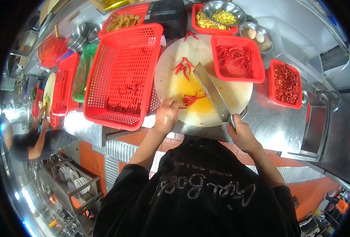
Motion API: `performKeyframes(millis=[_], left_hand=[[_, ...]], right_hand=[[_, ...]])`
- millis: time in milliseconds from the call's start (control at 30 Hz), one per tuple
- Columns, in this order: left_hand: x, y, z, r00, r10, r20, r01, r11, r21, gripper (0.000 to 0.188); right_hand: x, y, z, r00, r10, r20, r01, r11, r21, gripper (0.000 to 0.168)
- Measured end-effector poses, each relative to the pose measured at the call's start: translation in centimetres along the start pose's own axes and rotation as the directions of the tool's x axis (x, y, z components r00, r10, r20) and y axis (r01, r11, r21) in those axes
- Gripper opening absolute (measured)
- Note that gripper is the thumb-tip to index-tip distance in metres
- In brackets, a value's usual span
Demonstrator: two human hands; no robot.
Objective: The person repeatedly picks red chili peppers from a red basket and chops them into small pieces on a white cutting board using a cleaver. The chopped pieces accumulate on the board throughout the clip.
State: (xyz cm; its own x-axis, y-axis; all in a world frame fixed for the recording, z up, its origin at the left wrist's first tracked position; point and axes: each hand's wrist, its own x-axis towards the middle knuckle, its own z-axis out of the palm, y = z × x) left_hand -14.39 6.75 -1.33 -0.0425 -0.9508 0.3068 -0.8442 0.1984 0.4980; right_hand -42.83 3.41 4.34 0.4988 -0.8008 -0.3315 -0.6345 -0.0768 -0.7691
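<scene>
My right hand (241,132) grips the handle of a cleaver (212,93), whose wide blade points up and left over a round cutting board (234,102). At the board's lower left edge, my left hand (167,116) holds a red chili (182,108) at its fingertips. Just right of those fingers lies a small bunch of red chilies (192,99). Another loose group of chilies (183,67) rests farther up the board. A red basket of chilies (237,58) overlaps the board's upper right. To the left, a large red basket (121,74) holds a few chilies.
Chopped red chilies fill a small red basket (286,83) at right. Behind the board are a steel bowl of chopped yellow pieces (224,17), a bowl with two eggs (256,36) and a black machine (166,17). A co-worker (41,142) works at far left. A sink (315,127) lies right.
</scene>
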Motion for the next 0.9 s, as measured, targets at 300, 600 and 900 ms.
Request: performKeyframes(millis=[300,600,900], left_hand=[[3.1,1.1,1.0,0.998,0.046,-0.050,-0.049,0.997,-0.060,0.023],[2.0,0.8,2.0,0.992,0.096,-0.081,-0.105,0.988,-0.110,0.028],[4.0,-0.3,1.6,0.985,-0.136,-0.102,0.114,0.973,-0.199,0.018]], right_hand=[[-0.1,-0.4,0.0,1.000,0.017,-0.001,-0.017,1.000,-0.017,0.029],[0.2,-0.6,-0.2,0.999,0.030,0.034,-0.029,1.000,-0.007,0.029],[0.0,-1.1,-0.1,0.998,0.054,0.022,-0.053,0.998,-0.038,0.027]])
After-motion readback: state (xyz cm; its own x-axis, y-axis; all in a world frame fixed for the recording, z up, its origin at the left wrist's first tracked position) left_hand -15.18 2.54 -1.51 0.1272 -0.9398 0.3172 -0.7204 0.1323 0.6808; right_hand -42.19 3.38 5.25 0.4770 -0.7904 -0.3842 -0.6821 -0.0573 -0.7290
